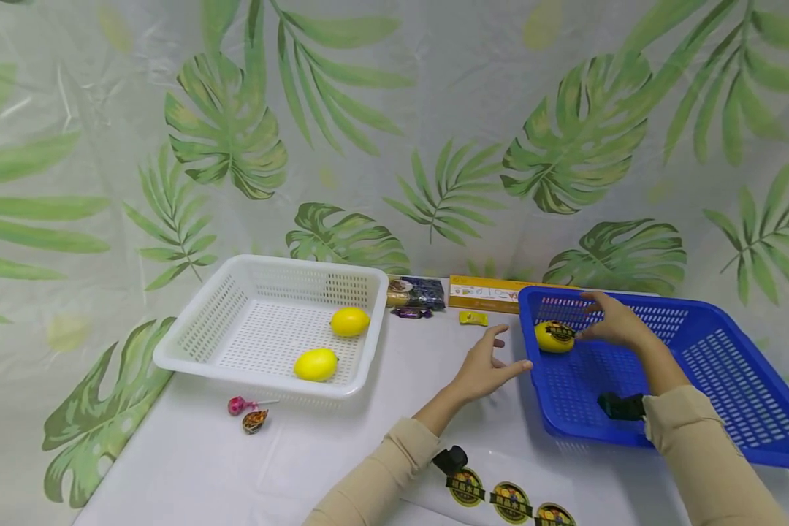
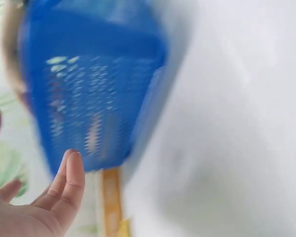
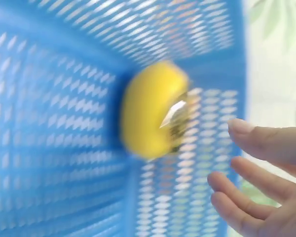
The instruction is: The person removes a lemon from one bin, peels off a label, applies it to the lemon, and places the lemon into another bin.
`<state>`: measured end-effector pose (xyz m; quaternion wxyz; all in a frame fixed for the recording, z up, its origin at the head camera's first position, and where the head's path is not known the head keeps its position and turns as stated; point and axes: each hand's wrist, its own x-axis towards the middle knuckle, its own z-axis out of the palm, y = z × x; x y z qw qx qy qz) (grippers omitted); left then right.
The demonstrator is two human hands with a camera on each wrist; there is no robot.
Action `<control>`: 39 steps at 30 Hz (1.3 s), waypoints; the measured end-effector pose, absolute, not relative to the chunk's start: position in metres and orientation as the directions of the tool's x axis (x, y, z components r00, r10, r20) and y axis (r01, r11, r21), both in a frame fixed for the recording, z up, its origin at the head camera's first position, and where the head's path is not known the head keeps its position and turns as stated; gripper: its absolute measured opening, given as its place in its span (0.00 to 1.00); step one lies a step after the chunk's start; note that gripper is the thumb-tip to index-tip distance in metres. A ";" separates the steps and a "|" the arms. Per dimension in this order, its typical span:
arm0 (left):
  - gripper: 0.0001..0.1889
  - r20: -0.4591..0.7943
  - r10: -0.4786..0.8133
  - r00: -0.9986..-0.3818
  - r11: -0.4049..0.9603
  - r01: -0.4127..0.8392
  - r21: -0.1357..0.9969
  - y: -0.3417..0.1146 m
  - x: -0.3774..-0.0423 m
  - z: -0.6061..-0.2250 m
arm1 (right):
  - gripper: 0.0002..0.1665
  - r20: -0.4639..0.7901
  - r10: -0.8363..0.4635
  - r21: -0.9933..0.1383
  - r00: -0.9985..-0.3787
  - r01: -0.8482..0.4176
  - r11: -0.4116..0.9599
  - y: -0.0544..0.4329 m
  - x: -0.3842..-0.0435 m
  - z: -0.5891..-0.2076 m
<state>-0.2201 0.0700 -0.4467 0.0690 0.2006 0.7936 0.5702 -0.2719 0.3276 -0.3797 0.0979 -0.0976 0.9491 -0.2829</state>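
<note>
Right grip (image 1: 611, 321), fingers loosely opened and holding nothing, hovers beside the stickered lemon (image 1: 552, 339) in the far left corner of the blue basket (image 1: 581, 383), while the left grip (image 1: 483, 369), also unclosed, hangs by the basket's left edge, with surface (image 1: 417, 380) between it and the white basket (image 1: 256, 336).

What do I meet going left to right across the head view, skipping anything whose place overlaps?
Pink lollipop, nearer yellow fruit in the white basket, farther yellow fruit there, purple-wrapped candy, left hand, labelled yellow fruit in the blue basket, right hand.
</note>
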 end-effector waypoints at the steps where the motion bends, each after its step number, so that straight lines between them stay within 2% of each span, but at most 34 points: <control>1: 0.34 0.133 0.400 -0.907 0.262 0.252 0.932 0.061 -0.220 -0.441 | 0.50 -0.116 -0.246 -0.568 -0.962 -0.139 0.811 0.323 -0.270 -0.375; 5: 0.26 0.221 0.419 -0.881 0.239 0.342 0.909 0.020 -0.218 -0.412 | 0.48 -0.036 -0.289 -0.609 -0.957 -0.208 0.765 0.301 -0.266 -0.358; 9: 0.24 0.264 0.428 -0.865 0.275 0.402 0.873 -0.026 -0.221 -0.381 | 0.47 0.049 -0.338 -0.655 -0.940 -0.285 0.699 0.272 -0.266 -0.346; 14: 0.25 0.223 0.408 -0.885 0.389 0.390 0.835 -0.085 -0.229 -0.348 | 0.46 0.080 -0.381 -0.743 -0.921 -0.309 0.593 0.232 -0.273 -0.340; 20: 0.27 0.150 0.367 -0.918 0.514 0.335 0.790 -0.140 -0.252 -0.322 | 0.45 0.077 -0.408 -0.837 -0.909 -0.282 0.470 0.188 -0.283 -0.345; 28: 0.30 -0.005 0.331 -0.944 0.545 0.187 0.817 -0.184 -0.297 -0.335 | 0.45 0.055 -0.442 -0.918 -0.895 -0.220 0.330 0.132 -0.288 -0.371; 34: 0.31 -0.188 0.329 -0.925 0.599 0.050 0.799 -0.189 -0.320 -0.361 | 0.46 0.056 -0.453 -0.949 -0.890 -0.189 0.253 0.101 -0.286 -0.390; 39: 0.32 -0.298 0.306 -0.904 0.631 -0.042 0.774 -0.187 -0.333 -0.380 | 0.47 0.049 -0.456 -0.952 -0.889 -0.180 0.247 0.078 -0.283 -0.411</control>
